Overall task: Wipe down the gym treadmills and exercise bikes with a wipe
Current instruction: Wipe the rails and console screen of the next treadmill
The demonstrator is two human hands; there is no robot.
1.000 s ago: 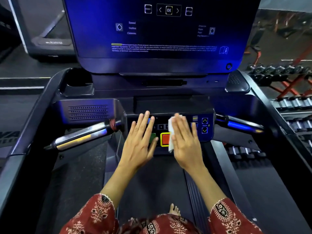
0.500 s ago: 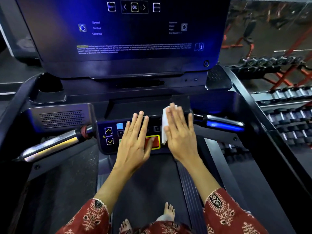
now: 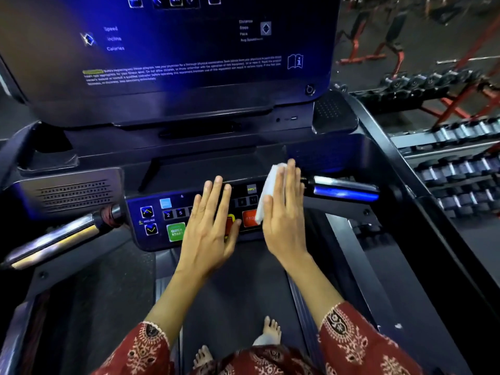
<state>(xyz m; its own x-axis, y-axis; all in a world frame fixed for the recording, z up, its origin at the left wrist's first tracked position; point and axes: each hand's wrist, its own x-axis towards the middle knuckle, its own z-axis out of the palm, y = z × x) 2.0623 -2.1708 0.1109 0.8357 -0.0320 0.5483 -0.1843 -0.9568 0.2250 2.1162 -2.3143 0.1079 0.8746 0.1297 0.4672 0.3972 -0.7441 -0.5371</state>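
While the right hand [image 3: 284,217] presses the white wipe [image 3: 270,185] flat on the right end of the button panel [image 3: 162,216], the left hand [image 3: 211,231] lies flat, empty, mid-panel. Likely early: screen [image 3: 176,55] and handgrips [image 3: 67,236] left to wipe.

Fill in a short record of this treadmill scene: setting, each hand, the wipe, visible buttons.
Setting: treadmill screen, dumbbell rack to its right
Left hand: flat over the control panel, holding nothing
Right hand: flat, pressing the wipe against the panel's right end
Wipe: white, partly under the hand
Buttons: green quick start button, red stop button partly covered
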